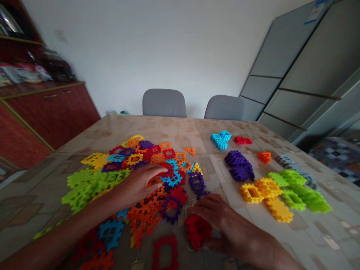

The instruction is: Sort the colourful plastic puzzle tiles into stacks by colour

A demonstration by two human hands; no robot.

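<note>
My left hand [142, 183] reaches over a heaped pile of toothed plastic building pieces, thumb and fingers apart, its fingertips by a red piece [168, 170]. Whether it touches that piece I cannot tell. Closed around a stack of red toothed pieces [197, 230] is my right hand [221, 217], low on the table to the right of the pile. Just left of that stack lies a red frame piece [165, 252]. Between the hands are orange pieces [146, 213] and a purple frame piece [171, 210].
Sorted on the table's right are stacks of light blue [221, 140], purple [239, 165], yellow [264, 191], green [303, 189] and grey pieces [298, 170]. Green pieces [90, 183] form the pile's left side. Two grey chairs [164, 103] stand behind the table [191, 129].
</note>
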